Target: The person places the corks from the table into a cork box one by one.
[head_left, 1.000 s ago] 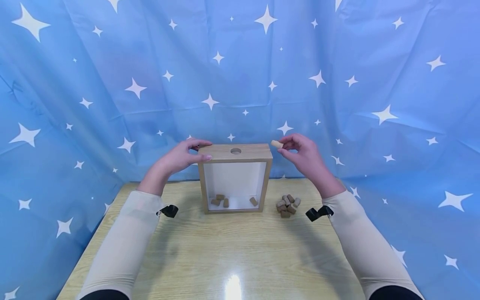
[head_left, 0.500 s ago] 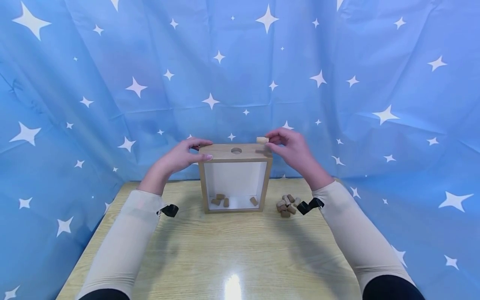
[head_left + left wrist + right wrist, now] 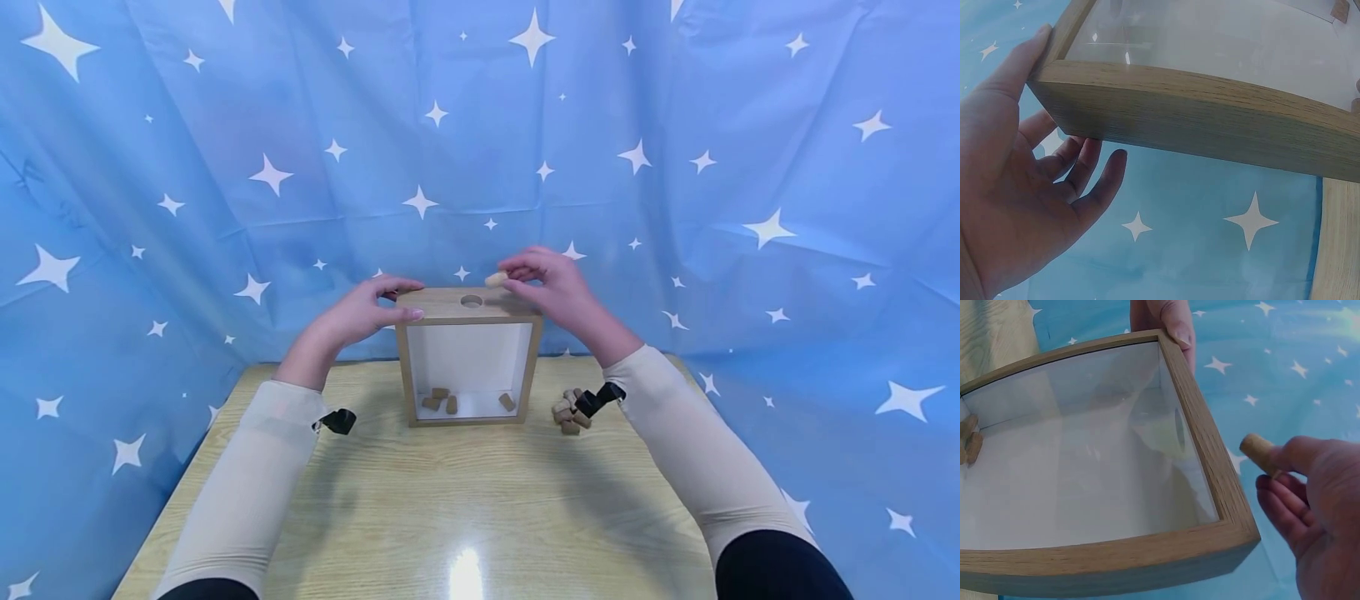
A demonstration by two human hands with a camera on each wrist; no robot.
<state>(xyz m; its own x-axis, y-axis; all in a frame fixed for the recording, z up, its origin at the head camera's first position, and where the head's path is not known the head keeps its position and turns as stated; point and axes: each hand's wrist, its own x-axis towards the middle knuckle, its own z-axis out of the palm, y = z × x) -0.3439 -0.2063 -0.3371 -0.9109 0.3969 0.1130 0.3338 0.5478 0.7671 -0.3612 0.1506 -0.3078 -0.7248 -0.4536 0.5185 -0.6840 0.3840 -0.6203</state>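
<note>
A wooden shadow box [image 3: 438,305] with a clear front stands upright on the table, a round hole [image 3: 472,301] in its top. My left hand [image 3: 356,315] grips its upper left corner, thumb on the front edge and fingers behind, as the left wrist view [image 3: 1041,169] also shows. Between thumb and fingers, my right hand [image 3: 558,290] pinches a cork [image 3: 496,279] just above the top, to the right of the hole. In the right wrist view the held cork [image 3: 1259,454] points toward the box's top. Several corks [image 3: 452,404] lie inside on the box floor.
A small pile of corks [image 3: 567,417] lies on the wooden table [image 3: 450,492] to the right of the box, partly covered by the black strap piece [image 3: 600,399] at my right wrist. Behind the table hangs a blue curtain [image 3: 360,100] with white stars.
My right hand has moved left with the cork, from beyond the box's right edge to over its top, near the hole. The left hand and the box have stayed in place.
</note>
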